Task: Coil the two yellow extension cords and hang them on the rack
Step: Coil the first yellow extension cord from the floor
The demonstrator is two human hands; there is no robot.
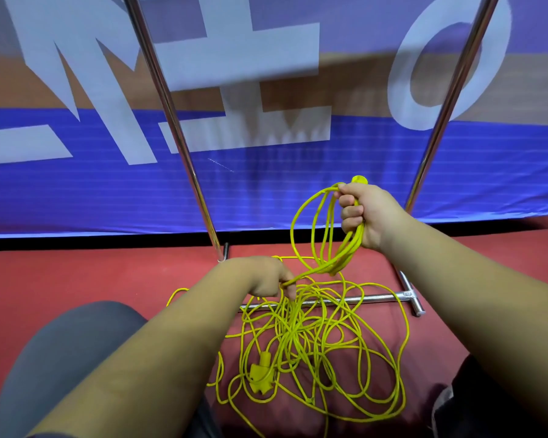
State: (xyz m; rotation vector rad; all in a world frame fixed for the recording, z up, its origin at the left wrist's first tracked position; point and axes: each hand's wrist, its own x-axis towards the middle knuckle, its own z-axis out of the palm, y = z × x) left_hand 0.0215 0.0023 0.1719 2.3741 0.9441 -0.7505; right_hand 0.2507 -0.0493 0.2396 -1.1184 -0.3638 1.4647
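Yellow cord (317, 349) lies mostly tangled on the near red floor (108, 273); our left hand (263, 279) pinches one strand rising from it, and we should feed that slack untwisted. To the right, our right hand (366, 216) has fingers curled round the coil (342, 258), so new loops should match those.

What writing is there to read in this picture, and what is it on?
"O": big pale letter on the blue banner, right side.
"M", probably: same banner, left side, partly cut off.
Middle letter: shape unclear, unreadable.
Stamp on the rack foot: too small to read.
Yellow cords: no writing shows.
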